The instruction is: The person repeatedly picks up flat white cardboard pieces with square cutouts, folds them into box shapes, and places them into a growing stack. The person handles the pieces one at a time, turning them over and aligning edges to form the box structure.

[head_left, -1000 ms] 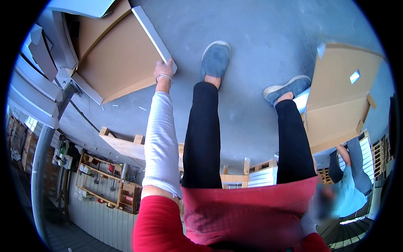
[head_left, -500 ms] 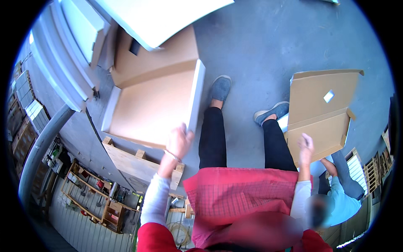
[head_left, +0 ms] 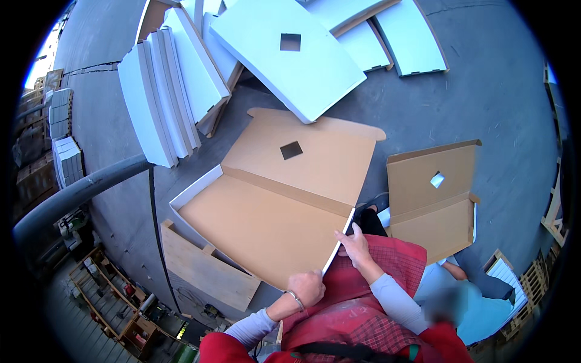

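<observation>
Since 0.5 s ago, both hands, left hand (head_left: 307, 287) and right hand (head_left: 356, 246), now grip the open flat cardboard box (head_left: 272, 199), whose long axis runs lower-left to upper-right.

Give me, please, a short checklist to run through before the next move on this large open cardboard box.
1. Left hand on the near edge of the large open box: ok.
2. Right hand on the white side wall at the near corner: ok.
3. Lid flap with the square hole lying open and flat: ok.
4. Box inside free of things: ok.
5. Second open box apart from this one: ok.
6. Grip firmness of either hand: cannot tell.
</observation>
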Tool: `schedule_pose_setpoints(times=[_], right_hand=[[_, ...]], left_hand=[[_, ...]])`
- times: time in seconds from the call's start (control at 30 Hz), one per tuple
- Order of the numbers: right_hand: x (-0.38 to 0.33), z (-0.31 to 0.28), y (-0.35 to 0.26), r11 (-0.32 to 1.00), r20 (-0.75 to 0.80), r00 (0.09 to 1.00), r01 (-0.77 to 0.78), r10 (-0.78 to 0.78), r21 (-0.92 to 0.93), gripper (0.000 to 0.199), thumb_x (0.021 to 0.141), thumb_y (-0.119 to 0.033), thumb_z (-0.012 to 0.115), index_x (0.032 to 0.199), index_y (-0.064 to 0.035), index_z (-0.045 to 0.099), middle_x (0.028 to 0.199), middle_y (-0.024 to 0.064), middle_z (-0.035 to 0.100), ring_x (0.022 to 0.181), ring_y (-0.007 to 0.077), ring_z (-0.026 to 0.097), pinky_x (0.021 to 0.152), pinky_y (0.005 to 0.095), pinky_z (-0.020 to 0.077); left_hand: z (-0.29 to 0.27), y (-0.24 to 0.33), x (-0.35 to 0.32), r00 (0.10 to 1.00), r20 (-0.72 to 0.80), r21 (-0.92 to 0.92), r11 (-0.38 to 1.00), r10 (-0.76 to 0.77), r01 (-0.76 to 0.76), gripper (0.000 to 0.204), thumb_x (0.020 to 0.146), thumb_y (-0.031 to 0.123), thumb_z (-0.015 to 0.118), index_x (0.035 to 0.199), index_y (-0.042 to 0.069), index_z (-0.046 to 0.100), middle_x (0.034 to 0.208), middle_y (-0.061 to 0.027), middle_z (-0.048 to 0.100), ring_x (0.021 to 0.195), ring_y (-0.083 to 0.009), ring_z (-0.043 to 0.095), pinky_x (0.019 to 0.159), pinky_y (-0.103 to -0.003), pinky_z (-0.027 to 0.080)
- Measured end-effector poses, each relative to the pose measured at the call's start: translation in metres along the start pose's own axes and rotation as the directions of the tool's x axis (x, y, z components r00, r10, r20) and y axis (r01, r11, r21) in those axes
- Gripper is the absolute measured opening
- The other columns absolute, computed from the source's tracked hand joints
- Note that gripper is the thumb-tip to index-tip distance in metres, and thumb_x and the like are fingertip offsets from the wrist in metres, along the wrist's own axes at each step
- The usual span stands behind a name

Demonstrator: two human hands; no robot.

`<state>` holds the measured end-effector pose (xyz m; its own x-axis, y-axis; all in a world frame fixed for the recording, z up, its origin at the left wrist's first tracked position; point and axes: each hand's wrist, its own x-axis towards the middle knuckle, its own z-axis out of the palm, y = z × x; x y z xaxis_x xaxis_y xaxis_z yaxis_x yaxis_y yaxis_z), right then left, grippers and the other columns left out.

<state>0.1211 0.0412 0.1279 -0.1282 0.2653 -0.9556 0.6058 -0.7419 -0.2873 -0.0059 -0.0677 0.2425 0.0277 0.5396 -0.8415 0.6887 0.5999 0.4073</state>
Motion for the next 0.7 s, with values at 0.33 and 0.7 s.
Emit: schedule_pose_setpoints(times=[0.33,0.7], right_hand=[[-0.118,-0.080,-0.020,0.909,0.056,0.998,-0.037,0.015,0.416,0.035,0.085,-0.013,0.063,0.115,0.0025,0.054,0.101,0.0123,0.063,0.084,0.0258,0.066,0.068,0.0447,0.0578],[-0.198,-0.115,0.010,0.505,-0.190,0.973,0.229,-0.128,0.832,0.033,0.082,0.003,0.059,0.115,0.0003,0.051,0.100,0.0099,0.060,0.093,0.0269,0.062,0.080,0.0466,0.0544]], left_hand=[[-0.030,0.104,-0.074,0.987,-0.006,0.052,0.986,0.159,-0.158,0.024,0.085,0.024,0.055,0.088,0.001,0.061,0.078,-0.0205,0.066,0.070,-0.0367,0.067,0.062,-0.047,0.054],[-0.078,0.135,-0.089,0.918,-0.033,0.036,0.918,0.396,-0.395,0.039,0.095,0.040,0.048,0.099,0.003,0.059,0.097,-0.0212,0.062,0.089,-0.0389,0.062,0.073,-0.049,0.050]])
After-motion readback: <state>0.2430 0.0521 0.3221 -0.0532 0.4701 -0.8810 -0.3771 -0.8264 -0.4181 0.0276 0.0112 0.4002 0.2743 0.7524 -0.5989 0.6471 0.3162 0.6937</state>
